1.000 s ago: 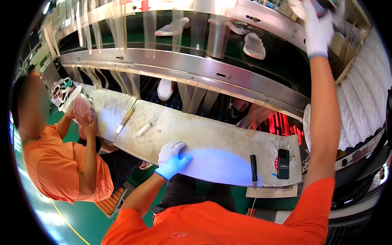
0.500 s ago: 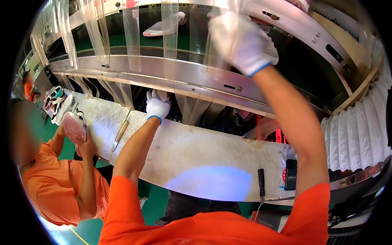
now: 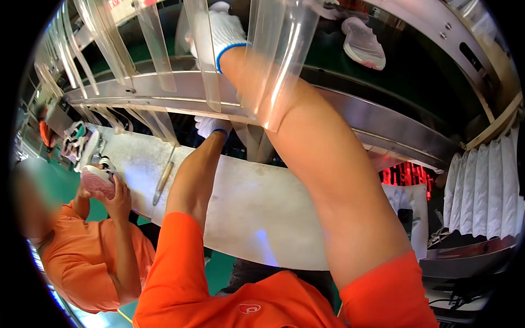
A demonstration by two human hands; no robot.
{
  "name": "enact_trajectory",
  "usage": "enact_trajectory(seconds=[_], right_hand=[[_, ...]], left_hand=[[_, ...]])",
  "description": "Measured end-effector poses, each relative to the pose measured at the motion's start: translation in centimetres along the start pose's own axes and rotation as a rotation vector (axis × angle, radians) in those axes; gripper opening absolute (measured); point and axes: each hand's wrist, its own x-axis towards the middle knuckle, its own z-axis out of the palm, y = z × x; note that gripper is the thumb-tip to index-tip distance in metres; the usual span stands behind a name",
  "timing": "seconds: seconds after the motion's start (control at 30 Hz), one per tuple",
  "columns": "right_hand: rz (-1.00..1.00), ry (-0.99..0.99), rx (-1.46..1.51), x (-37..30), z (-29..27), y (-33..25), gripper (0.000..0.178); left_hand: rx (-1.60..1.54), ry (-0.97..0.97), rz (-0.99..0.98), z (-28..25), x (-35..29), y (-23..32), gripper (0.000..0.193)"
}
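My right hand [image 3: 221, 38], in a white knit glove with a blue cuff, reaches through clear plastic strips [image 3: 205, 60] over the upper belt. Its fingers are partly covered but look closed around a pale shoe sole [image 3: 220, 6], whose end sticks out beyond the glove. My left hand [image 3: 211, 126], gloved alike, is in the lower opening under the metal rail; the ledge hides its fingers. A white sole with a pink tip [image 3: 363, 45] lies on the dark upper belt to the right.
A pale worktop [image 3: 257, 191] runs below the rails, with a wooden-handled tool [image 3: 164, 183] on it. A co-worker in orange [image 3: 90, 251] at left holds a pink-soled shoe [image 3: 98, 183]. A white ribbed duct [image 3: 481, 188] stands right, near red-lit bars [image 3: 407, 176].
My right hand has swung left along the upper belt to the sole there. My left hand has gone deeper into the lower opening. The view has shifted slightly.
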Motion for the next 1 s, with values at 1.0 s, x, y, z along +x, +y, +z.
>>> enact_trajectory(seconds=[1.0], right_hand=[[0.119, -0.004, -0.076, -66.5, -8.2, -5.2, 0.043]], left_hand=[[-1.663, -1.384, -0.234, -2.8, -45.6, -27.7, 0.078]])
